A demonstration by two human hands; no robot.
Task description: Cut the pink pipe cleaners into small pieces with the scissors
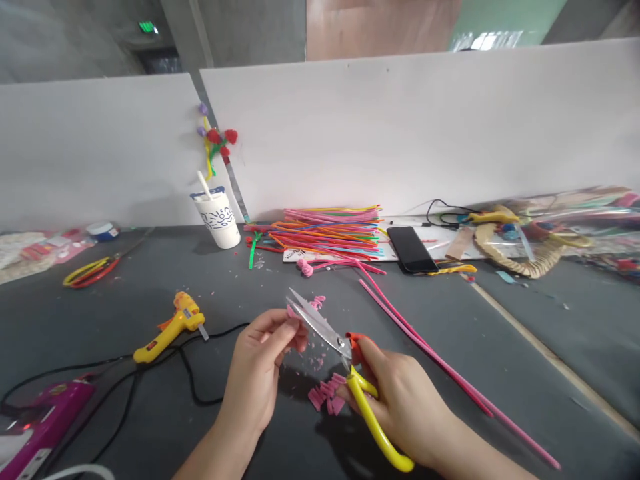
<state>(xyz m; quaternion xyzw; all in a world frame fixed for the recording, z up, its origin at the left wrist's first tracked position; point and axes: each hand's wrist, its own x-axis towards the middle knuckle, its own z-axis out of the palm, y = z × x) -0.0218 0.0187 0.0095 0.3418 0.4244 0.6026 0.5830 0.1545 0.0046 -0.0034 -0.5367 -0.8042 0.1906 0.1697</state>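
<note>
My right hand (405, 400) is closed around the handles of a pair of scissors (325, 331), one yellow and one orange-red. The blades are slightly apart and point up and left to my left hand (265, 360). Thumb and fingers of that hand pinch a small pink fuzzy piece (292, 311) by the blades; most of it is hidden. Cut pink pieces (327, 393) lie in a pile below the scissors, and more pink bits (318, 303) lie behind the blades. Two long pink pipe cleaners (425, 347) stretch along the table right of my hands.
A yellow glue gun (170, 327) and its black cord lie left, near a purple power strip (55, 420). Behind are a paper cup (220, 220), bundled coloured pipe cleaners (325, 233), a pink pom-like flower (305, 268) and a phone (411, 249). Pliers (93, 271) rest far left.
</note>
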